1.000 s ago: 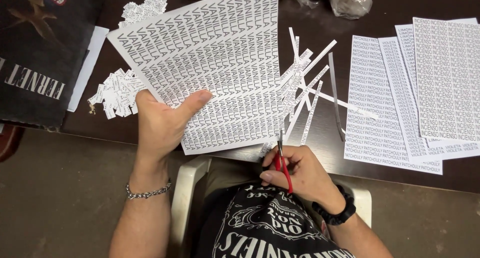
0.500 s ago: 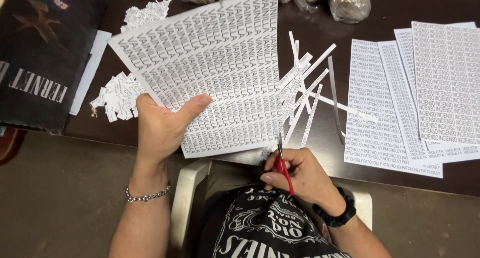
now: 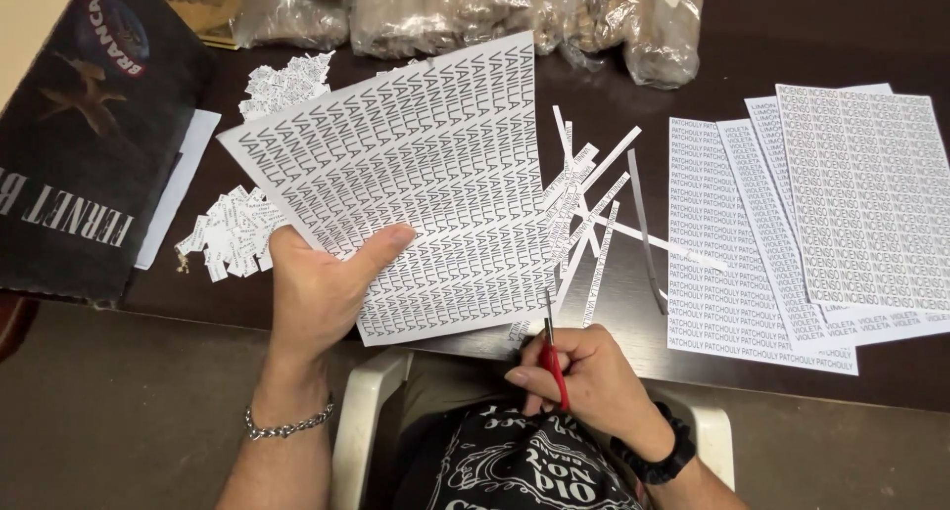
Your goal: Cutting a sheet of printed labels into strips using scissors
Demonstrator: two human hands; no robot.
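My left hand (image 3: 322, 287) grips the lower left edge of a white printed sheet (image 3: 435, 174) covered in rows of black words, thumb on top, holding it tilted over the dark table (image 3: 614, 94). My right hand (image 3: 584, 381) is closed around red-handled scissors (image 3: 552, 357), whose blades point up at the sheet's bottom right corner. Several cut paper strips (image 3: 594, 208) lie just right of the sheet. A metal bracelet is on my left wrist, a black band on my right.
More printed sheets (image 3: 821, 223) lie stacked at the right. Piles of small cut labels (image 3: 233, 233) sit at the left, beside a dark cardboard box (image 3: 79, 144). Clear plastic bags (image 3: 475, 10) line the table's far edge. A white plastic chair (image 3: 371, 421) is beneath me.
The sheet and my left hand have stayed nearly still. My right hand with the scissors has shifted slightly, staying under the sheet's bottom right corner.
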